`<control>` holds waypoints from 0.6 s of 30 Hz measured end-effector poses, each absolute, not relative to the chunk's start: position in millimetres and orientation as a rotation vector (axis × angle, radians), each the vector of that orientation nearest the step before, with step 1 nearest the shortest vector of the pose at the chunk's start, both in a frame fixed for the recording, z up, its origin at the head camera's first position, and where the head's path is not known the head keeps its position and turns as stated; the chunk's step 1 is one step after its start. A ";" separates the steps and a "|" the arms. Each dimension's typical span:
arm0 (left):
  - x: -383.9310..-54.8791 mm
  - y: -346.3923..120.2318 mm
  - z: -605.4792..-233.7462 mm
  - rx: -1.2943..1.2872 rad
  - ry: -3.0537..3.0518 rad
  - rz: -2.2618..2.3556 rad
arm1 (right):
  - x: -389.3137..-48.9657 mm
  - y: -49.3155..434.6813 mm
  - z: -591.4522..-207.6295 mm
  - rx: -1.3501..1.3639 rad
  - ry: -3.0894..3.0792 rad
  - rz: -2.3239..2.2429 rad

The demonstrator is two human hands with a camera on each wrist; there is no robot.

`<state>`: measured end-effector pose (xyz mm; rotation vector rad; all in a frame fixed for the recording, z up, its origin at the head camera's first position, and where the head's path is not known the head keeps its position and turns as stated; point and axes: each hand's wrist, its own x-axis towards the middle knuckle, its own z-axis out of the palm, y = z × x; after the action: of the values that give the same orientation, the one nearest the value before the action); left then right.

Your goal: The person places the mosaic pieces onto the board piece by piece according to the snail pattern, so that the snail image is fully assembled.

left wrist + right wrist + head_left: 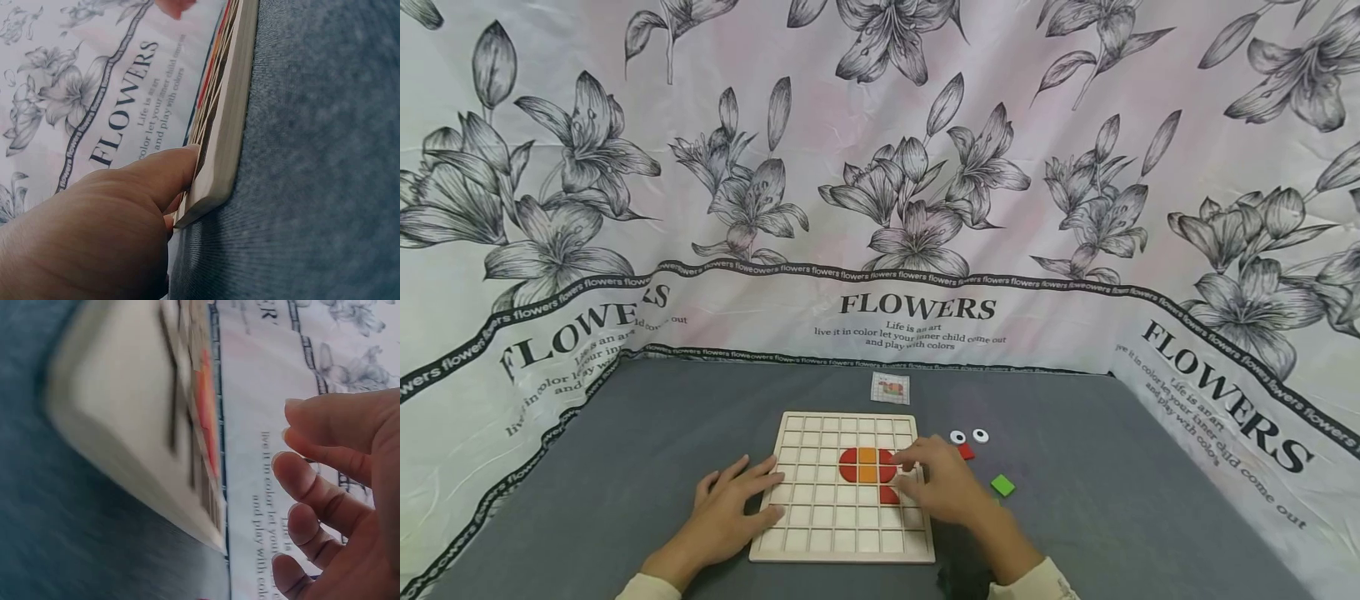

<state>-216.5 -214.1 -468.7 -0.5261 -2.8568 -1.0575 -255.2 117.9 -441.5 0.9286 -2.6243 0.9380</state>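
A pale wooden grid board [842, 557] lies on the grey cloth. My left hand [722, 512] rests at its left edge with fingers spread; in the left wrist view the thumb of that hand [94, 231] touches the rim. Over the board's right side hovers my right hand [947, 483]. Its fingers [322, 494] are loosely bent and apart, with nothing seen between them. In the grid sit red rounded pieces [847, 465] on both sides of orange pieces [867, 465]. Below them is another red piece [889, 495], partly beside the right fingertips.
Behind the board lies a small pattern card [891, 387]. Right of the right hand are two white eye pieces [981, 435], a red piece [966, 452] partly hidden by the hand, and a green square [1002, 485]. A flower-printed cloth [917, 321] hangs around the table.
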 end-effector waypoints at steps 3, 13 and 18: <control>-216.5 -213.9 -468.6 -0.527 -2.857 -1.068 | -254.5 124.9 -432.6 0.924 -2.605 0.953; -217.2 -214.2 -468.8 -0.531 -2.851 -1.063 | -256.0 157.3 -414.2 0.893 -2.514 0.967; -217.2 -214.3 -470.3 -0.530 -2.850 -1.051 | -253.9 177.8 -412.7 0.854 -2.519 1.023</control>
<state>-217.2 -214.3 -470.3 -0.5303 -2.8495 -1.0514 -253.9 177.8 -412.7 0.8538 -2.5192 1.0225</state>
